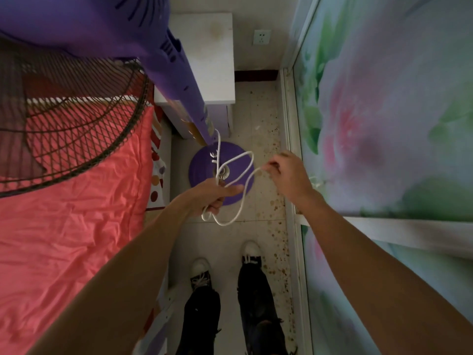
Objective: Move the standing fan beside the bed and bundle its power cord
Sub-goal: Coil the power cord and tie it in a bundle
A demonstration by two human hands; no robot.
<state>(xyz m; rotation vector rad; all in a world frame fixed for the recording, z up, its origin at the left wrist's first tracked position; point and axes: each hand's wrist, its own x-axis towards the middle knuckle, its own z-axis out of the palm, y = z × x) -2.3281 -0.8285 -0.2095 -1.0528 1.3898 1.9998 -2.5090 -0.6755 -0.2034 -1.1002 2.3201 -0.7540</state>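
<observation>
Two hands on the white power cord [244, 190] here. The left hand [212, 194] is fisted around a few gathered loops, while the right hand [286, 172] pinches a strand between thumb and fingertips, pulled taut out to the side. The purple standing fan [176, 67] stands in the narrow floor strip [261, 119], its round base [204, 172] just beside the bed [76, 213] edge and right in front of the white nightstand [212, 60]. Not much room: the flower-print sliding door [384, 124] hems in the right side, and the person's shoes [252, 252] fill most of the gap.
</observation>
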